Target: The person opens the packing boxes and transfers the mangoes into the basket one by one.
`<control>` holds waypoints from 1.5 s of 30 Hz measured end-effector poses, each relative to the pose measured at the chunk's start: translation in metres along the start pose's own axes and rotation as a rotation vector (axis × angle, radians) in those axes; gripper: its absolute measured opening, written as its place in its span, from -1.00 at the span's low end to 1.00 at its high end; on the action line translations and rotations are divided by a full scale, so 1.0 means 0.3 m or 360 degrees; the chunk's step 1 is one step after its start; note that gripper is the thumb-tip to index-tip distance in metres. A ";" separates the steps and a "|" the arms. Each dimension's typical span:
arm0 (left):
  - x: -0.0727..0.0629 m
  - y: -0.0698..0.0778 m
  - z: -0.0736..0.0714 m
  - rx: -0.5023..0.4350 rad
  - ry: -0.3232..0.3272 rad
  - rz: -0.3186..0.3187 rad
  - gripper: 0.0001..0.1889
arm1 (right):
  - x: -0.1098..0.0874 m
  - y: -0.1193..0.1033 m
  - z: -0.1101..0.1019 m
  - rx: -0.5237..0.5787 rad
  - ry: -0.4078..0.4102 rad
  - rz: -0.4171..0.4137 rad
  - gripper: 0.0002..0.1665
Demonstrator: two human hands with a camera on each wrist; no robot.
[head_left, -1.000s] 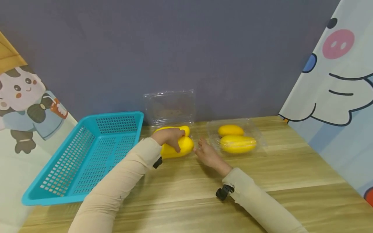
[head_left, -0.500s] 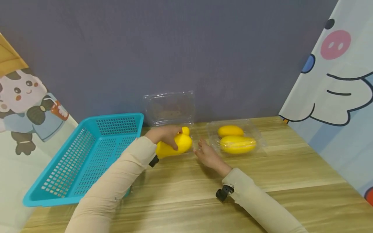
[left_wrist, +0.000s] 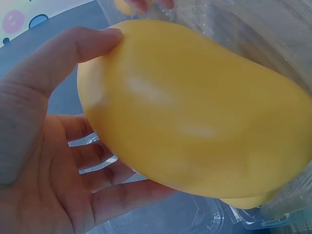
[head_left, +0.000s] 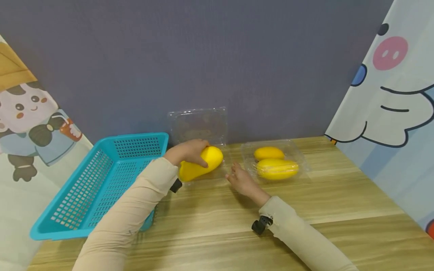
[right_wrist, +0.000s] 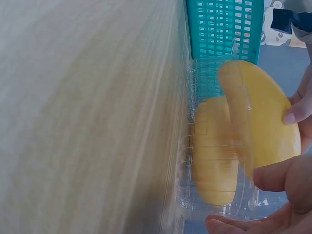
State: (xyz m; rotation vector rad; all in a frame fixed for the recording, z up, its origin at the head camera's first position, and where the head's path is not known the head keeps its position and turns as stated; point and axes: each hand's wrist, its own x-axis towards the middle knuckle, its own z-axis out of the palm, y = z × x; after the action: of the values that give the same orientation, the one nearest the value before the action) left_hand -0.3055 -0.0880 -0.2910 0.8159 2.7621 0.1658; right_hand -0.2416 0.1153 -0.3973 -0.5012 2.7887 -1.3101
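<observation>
My left hand (head_left: 188,151) grips a large smooth yellow mango (head_left: 212,159) by its upper end, thumb on the near side. The mango is tilted above an opened clear plastic box (right_wrist: 195,195), its narrower end down toward the left. In the right wrist view, a second mango (right_wrist: 214,156) lies in that box; in the head view the held one and the left hand hide it. The box's lid (head_left: 199,122) stands upright against the back wall. My right hand (head_left: 243,182) is at the box's right end, with relaxed fingers and the thumb by the rim.
A turquoise perforated basket (head_left: 112,180) stands on the left of the wooden table (head_left: 217,233). To the right, another clear box (head_left: 301,152) holds two yellow mangoes (head_left: 277,169). A grey wall (head_left: 271,75) closes off the back, with printed cartoon sheets on both sides.
My left hand has lifted the mango and shifted it slightly left and back, tilting its narrower end down. It now covers the mango behind it. The right hand has stayed in place.
</observation>
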 end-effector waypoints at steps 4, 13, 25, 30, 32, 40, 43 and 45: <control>-0.006 -0.005 -0.007 -0.0018 0.0047 0.0001 -0.23 | 0.004 0.002 0.003 0.0030 -0.0015 0.0045 -0.21; -0.023 -0.010 -0.045 -0.0030 0.0174 -0.0008 -0.24 | 0.009 0.003 0.000 0.0000 -0.0007 0.0069 -0.22; -0.053 -0.015 -0.076 -0.0149 0.0325 -0.0115 -0.21 | 0.015 0.014 -0.005 -0.0022 0.0059 -0.0008 -0.28; -0.060 -0.016 -0.083 -0.0172 0.0350 -0.0138 -0.22 | 0.018 0.009 -0.009 -0.0015 0.0065 -0.0001 -0.26; -0.060 -0.018 -0.081 -0.0183 0.0346 -0.0145 -0.21 | 0.017 0.007 -0.010 -0.0003 0.0063 0.0011 -0.26; -0.087 -0.033 -0.074 -0.0256 0.0413 -0.0209 -0.18 | 0.014 0.003 -0.005 0.0000 0.0017 0.0026 -0.24; -0.099 -0.040 -0.072 -0.0288 0.0453 -0.0220 -0.18 | 0.013 0.004 -0.002 0.0005 0.0010 0.0029 -0.23; -0.105 -0.045 -0.070 -0.0317 0.0473 -0.0226 -0.18 | 0.012 0.004 -0.002 -0.0003 0.0005 0.0033 -0.23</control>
State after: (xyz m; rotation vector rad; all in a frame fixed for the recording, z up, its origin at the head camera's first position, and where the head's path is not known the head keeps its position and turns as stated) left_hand -0.2930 -0.1174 -0.2666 0.5823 2.9994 0.5666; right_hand -0.2455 0.1155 -0.3975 -0.4694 2.7901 -1.3060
